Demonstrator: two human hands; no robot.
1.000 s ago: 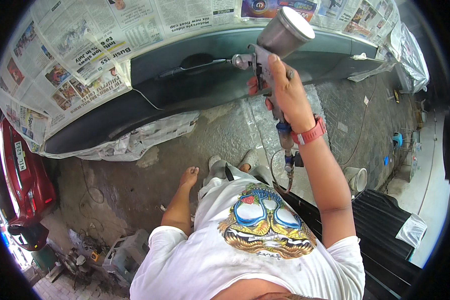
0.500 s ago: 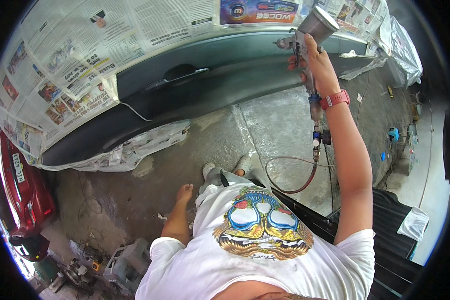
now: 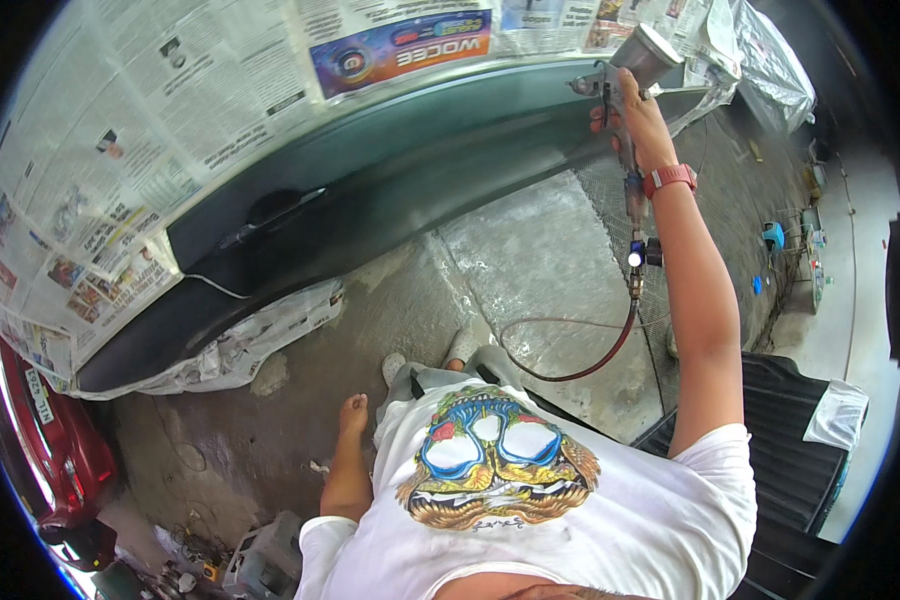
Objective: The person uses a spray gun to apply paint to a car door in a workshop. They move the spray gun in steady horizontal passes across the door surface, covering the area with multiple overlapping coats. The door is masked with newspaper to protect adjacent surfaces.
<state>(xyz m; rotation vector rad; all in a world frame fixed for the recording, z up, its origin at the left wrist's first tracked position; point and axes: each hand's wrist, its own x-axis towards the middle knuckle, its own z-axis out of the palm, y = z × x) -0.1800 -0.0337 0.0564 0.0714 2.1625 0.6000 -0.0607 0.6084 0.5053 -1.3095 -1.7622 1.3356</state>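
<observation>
My right hand [image 3: 647,128] is wrapped around the handle of a metal spray gun [image 3: 609,88], with a red wristwatch on that wrist. The gun's grey paint cup [image 3: 642,56] sits tilted on top, and its nozzle points left along the dark green car door panel [image 3: 450,155]. Below the handle hang a fitting with a round gauge [image 3: 652,252] and a dark red air hose [image 3: 610,358]. My left hand [image 3: 353,412] hangs low by my side, away from the car; its fingers are mostly hidden. A door handle [image 3: 278,207] shows further left on the panel.
Newspaper masking [image 3: 220,100] covers the car above the panel, with silvery plastic sheeting [image 3: 770,70] at the far right. A red car [image 3: 65,440] stands at left. A grey plastic container [image 3: 260,565] sits lower left; a black ribbed surface [image 3: 785,440] lies at right.
The car and floor have shifted left and slightly turned in view. My right hand, still gripping the spray gun, is now further right along the panel. My left arm stays hanging down.
</observation>
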